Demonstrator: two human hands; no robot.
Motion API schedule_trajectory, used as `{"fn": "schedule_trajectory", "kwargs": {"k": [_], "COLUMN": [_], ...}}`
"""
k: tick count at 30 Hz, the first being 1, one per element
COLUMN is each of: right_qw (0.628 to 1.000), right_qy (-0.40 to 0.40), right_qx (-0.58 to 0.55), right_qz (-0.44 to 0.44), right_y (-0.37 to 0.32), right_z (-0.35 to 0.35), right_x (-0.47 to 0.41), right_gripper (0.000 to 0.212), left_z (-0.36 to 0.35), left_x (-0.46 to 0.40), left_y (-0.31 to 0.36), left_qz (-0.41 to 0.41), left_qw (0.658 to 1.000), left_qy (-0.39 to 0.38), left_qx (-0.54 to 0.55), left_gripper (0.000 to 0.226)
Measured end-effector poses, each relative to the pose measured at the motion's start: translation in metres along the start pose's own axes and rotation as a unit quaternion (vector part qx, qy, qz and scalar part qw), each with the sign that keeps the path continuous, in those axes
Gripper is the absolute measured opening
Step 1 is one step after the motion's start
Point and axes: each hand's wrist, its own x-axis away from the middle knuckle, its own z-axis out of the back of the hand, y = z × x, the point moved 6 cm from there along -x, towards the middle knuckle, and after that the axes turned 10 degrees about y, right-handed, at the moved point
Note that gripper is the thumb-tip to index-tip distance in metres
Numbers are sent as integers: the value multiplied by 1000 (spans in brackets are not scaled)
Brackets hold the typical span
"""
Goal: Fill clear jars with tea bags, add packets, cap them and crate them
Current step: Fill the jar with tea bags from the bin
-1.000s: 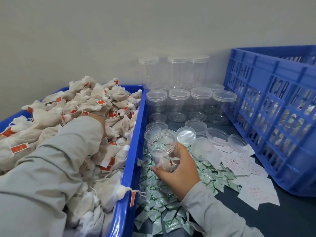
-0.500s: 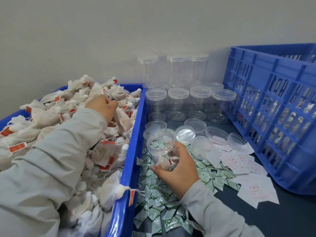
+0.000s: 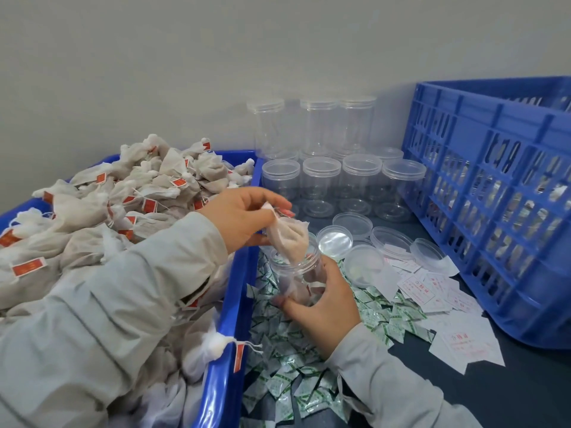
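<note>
So the left hand (image 3: 244,216) is up just over the open jar (image 3: 296,267), fingers and thumb pinching the gathered top of a tea bag (image 3: 289,237), which hangs with its bottom end dipping into the jar's mouth. The right hand (image 3: 324,307) is wrapped around the jar from the near side, thumb across the front, holding it upright on the pile of green-and-white packets (image 3: 278,350). There's already at least one tea bag sitting in the bottom of that jar.

Left of the jar is a blue bin (image 3: 238,298) heaped with more tea bags (image 3: 123,211), white pouches with little red tags on strings. Behind the jar there's a bunch of capped empty jars (image 3: 340,180), some stacked two high against the wall. Loose clear lids (image 3: 364,239) lie just right of the jar, and past those some white paper slips (image 3: 432,291) with red print. Far right of the jar is a big blue crate (image 3: 494,196); looks like jars inside, but hard to tell through the slots.
</note>
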Motion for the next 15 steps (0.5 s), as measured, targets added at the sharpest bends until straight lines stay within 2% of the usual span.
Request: {"fn": "schedule_trajectory", "kwargs": {"k": [1, 3, 6, 13, 15], "right_qw": [1000, 1000, 999, 994, 993], "right_qy": [4, 11, 9, 11, 26], "right_qx": [0, 13, 32, 92, 94], "right_qz": [-2, 2, 6, 63, 70], "right_y": [0, 0, 1, -7, -7], "right_z": [0, 2, 4, 3, 5], "right_x": [0, -1, -2, -1, -3], "right_gripper": [63, 65, 74, 71, 71], "left_z": [-3, -6, -11, -28, -31], "left_x": [3, 7, 13, 25, 26], "left_y": [0, 1, 8, 10, 9], "left_qz": [-11, -75, -170, -218, -234], "left_qw": [1000, 985, 924, 862, 863], "left_qy": [-10, -22, -30, -80, -76], "left_qx": [-27, -154, -341, -451, -441], "left_gripper": [36, 35, 34, 28, 26]}}
